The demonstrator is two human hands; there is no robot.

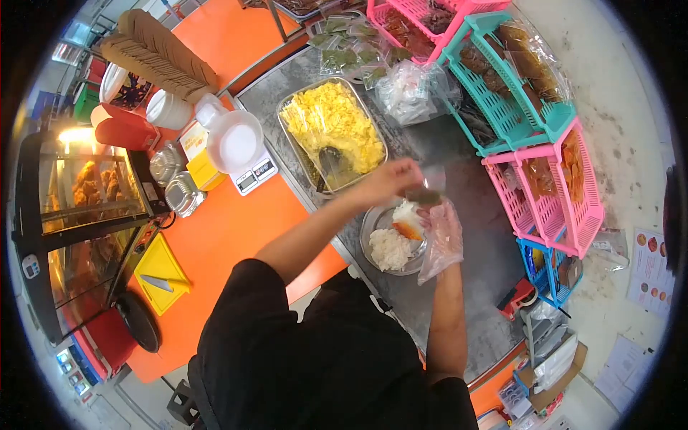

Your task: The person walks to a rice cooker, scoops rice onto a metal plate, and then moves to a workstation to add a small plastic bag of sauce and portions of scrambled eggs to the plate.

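Note:
My left hand (391, 182) is bare, its fingers closed together at the top of a small clear plastic bag (428, 193) with dark green contents. The lower part of this bag is in my right hand (442, 233), which wears a loose clear plastic glove. Some blur hides the exact fingertips. Just below both hands is a round metal bowl (367, 254) holding white rice (390, 249) and an orange-red topping (408, 229). Beyond my left hand stands a metal tray (385, 152) of yellow scrambled egg (333, 118), with a dark utensil in its near part.
Pink (552, 204) and teal baskets (494, 93) with packets line the wall side. Small green-filled bags (351, 46) and clear bags (412, 89) lie at the back. On the left are a scale (256, 174), a yellow board with a knife (158, 283) and a heated display case (93, 190).

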